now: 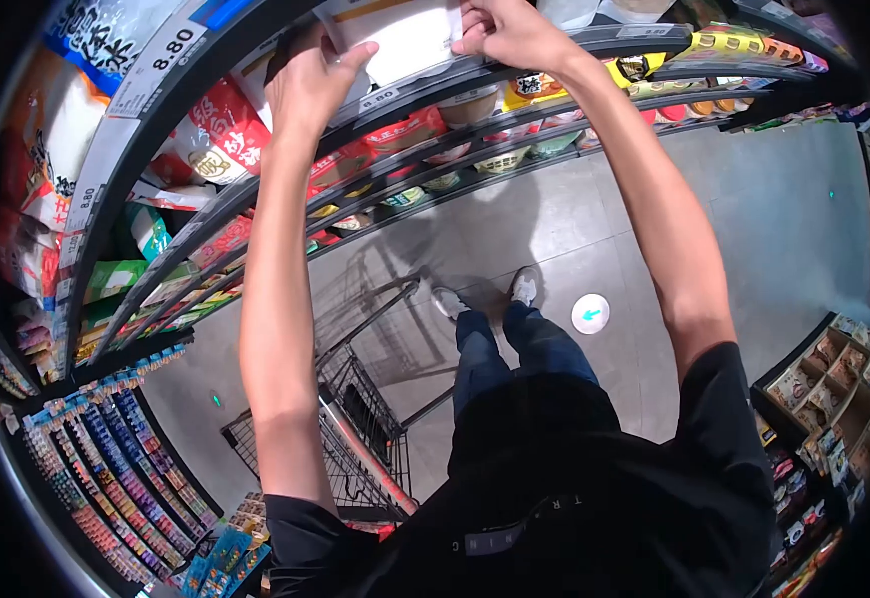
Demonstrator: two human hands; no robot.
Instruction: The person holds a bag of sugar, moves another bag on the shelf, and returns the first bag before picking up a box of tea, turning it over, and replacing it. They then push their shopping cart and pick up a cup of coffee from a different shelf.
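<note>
Price tags reading "8.80" sit on the shelf [256,164] edge: one at the upper left [171,50], one lower down the left side [84,196], and a smaller one just below the white package [410,40]. The black shirt [575,518] carries pale letters near its hem, seen upside down and too small to read with certainty. A round floor sticker [590,313] with a teal arrow lies on the grey floor [754,219], far below the shelf and just right of the person's shoes.

The white package is flat, pale and plain on the side that shows; it lies on the top tier of the shelf, with its upper part cut off by the frame edge. The left hand [307,85] holds its left end, fingers [350,58] curled round the edge and pinching it. The right hand [510,32] grips the right end, fingers bent over the top corner.

Below the white package, red packets [231,130] with white Chinese characters and bowl-shaped tubs [500,159] fill the lower tiers; their print is too distorted to read. A wire shopping cart [355,439] stands on the floor beneath the shelf. The picture's rim is dark and warped, so goods at the far left and right are blurred.
</note>
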